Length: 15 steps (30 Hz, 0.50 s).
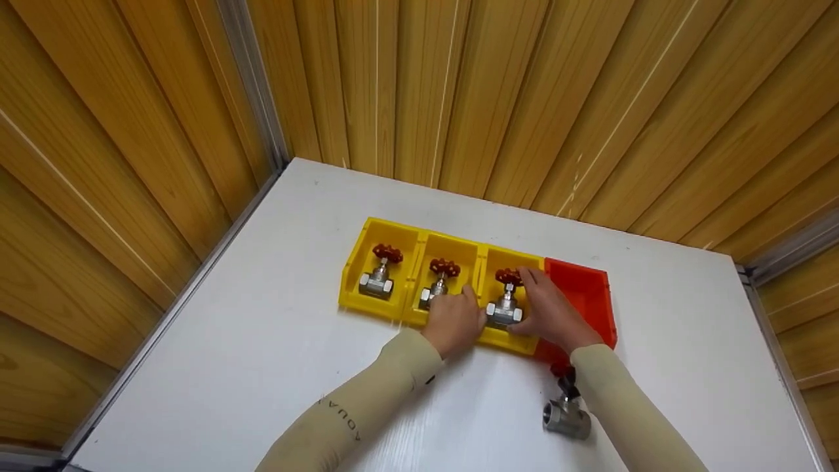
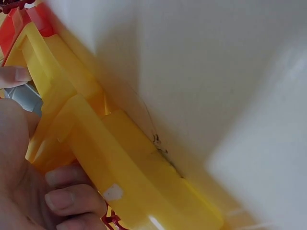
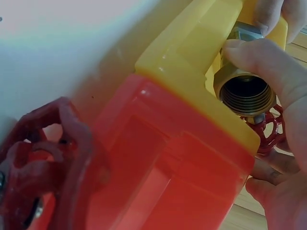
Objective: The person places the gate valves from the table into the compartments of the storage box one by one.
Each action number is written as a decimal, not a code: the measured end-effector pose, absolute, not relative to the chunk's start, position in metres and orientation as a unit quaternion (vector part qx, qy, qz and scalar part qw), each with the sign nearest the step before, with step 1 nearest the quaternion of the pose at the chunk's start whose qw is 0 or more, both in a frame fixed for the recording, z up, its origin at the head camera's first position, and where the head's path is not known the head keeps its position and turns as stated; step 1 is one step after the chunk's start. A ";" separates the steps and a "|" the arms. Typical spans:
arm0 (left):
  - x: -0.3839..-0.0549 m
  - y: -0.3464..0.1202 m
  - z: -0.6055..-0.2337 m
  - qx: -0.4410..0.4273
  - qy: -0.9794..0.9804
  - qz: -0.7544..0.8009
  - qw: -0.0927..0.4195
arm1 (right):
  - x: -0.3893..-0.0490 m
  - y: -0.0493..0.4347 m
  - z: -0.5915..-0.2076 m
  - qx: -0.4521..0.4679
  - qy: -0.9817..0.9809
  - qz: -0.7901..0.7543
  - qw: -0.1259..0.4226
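Observation:
Three metal gate valves with red handwheels stand in a row of yellow bins (image 1: 373, 308). My right hand (image 1: 554, 311) holds the right-hand valve (image 1: 505, 311), thumb at its body and fingers by the handwheel. In the right wrist view, that valve's threaded end (image 3: 245, 93) faces the camera. At its other end, my left hand (image 1: 453, 321) grips with curled fingers, reaching over the bin divider; part of this contact is hidden. Partly behind the left hand is the middle valve (image 1: 432, 295). The left valve (image 1: 377, 282) stands untouched in its bin.
A red bin (image 1: 593, 295) joins the yellow row at the right. Another valve (image 1: 567, 419) lies on the white table (image 1: 262, 341) in front of it, beside my right sleeve. Wood-patterned panels (image 1: 446, 85) enclose the table at the back and sides.

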<state>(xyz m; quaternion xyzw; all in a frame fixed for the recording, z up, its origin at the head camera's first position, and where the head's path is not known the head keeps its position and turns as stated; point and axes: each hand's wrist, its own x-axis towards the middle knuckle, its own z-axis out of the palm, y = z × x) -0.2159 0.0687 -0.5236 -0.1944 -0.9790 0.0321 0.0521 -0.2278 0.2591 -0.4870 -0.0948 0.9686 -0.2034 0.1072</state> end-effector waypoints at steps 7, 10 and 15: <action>-0.216 0.070 -0.524 -0.190 -0.980 0.030 0.054 | -0.231 0.254 -0.491 -0.108 0.971 -0.191 0.100; -0.215 0.070 -0.524 -0.188 -0.980 0.027 0.058 | -0.232 0.253 -0.493 -0.117 0.973 -0.180 0.090; -0.216 0.070 -0.523 -0.188 -0.980 0.019 0.055 | -0.234 0.251 -0.494 -0.111 0.972 -0.183 0.093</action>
